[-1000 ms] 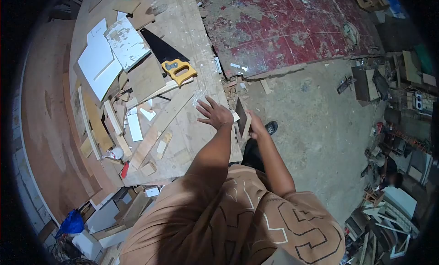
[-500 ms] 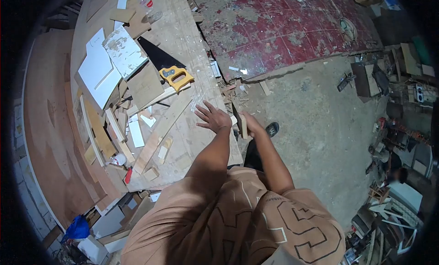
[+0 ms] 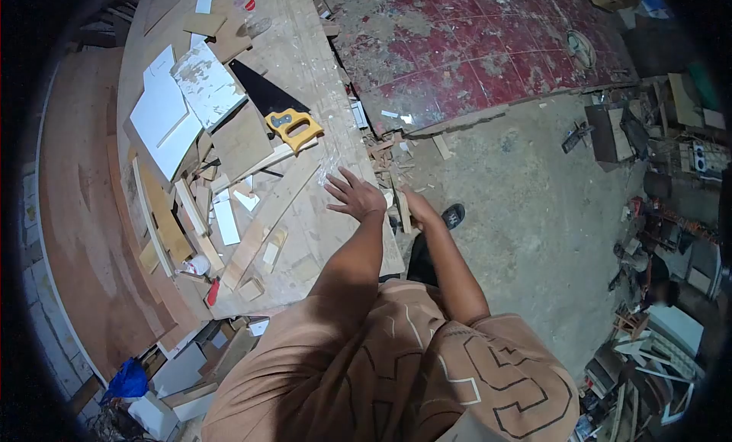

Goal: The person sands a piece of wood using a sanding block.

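Observation:
My left hand lies flat with fingers spread near the right edge of the workbench. By its heel a small pale wood end sticks out at the bench edge; how much lies under the palm is hidden. Just past that edge my right hand is closed round the pale wooden handle of a handsaw. The saw's narrow blade is seen nearly edge-on, close to the wood end. A second handsaw with a yellow handle and black blade rests on the bench beyond my left hand.
White board pieces, a long wood strip and several offcuts cover the bench's left side. Wood scraps litter the concrete floor beside the bench. My sandalled foot stands there. Red tiles lie farther off.
The saw in my right hand has shifted slightly, and its dark blade face now shows less. My left hand stays in the same place on the bench.

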Action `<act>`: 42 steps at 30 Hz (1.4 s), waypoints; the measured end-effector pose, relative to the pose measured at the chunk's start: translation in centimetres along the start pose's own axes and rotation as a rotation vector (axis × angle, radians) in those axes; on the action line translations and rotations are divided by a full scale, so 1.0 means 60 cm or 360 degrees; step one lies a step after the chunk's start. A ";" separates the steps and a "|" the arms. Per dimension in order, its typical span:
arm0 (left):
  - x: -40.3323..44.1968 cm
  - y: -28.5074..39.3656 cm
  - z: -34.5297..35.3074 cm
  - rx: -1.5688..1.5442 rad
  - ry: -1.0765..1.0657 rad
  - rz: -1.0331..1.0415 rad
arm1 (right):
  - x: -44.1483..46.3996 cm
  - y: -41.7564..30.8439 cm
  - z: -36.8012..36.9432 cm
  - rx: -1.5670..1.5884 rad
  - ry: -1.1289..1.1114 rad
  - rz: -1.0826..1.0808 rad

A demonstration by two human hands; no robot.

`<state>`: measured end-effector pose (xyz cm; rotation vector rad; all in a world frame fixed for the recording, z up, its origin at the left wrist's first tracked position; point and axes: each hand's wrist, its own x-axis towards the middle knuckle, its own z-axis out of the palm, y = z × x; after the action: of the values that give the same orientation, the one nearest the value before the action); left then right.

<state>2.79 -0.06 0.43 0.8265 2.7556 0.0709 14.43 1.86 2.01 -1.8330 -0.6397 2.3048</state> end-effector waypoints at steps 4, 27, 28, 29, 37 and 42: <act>0.004 0.002 0.000 -0.0014 -0.0041 -0.0024 | -0.016 0.003 -0.009 -0.0227 -0.0031 -0.0026; 0.004 -0.001 0.000 0.0002 -0.0025 -0.0026 | -0.036 0.013 -0.013 -0.0067 -0.0134 0.0018; 0.004 -0.002 0.000 0.0005 -0.0022 -0.0025 | -0.030 0.003 -0.008 -0.0098 -0.0058 -0.0038; 0.003 -0.002 -0.001 -0.0025 -0.0015 -0.0019 | -0.022 -0.002 -0.008 -0.0093 -0.0058 -0.0039; 0.002 -0.001 0.000 -0.0004 -0.0037 -0.0018 | -0.116 0.004 -0.034 0.0721 -0.0420 0.0023; 0.004 -0.002 0.002 -0.0020 -0.0019 -0.0023 | -0.001 0.029 -0.033 0.1058 -0.0559 0.0059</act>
<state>2.56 -0.03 0.23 0.8008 2.7466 0.0797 16.63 0.74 1.05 -1.1613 0.1414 2.4622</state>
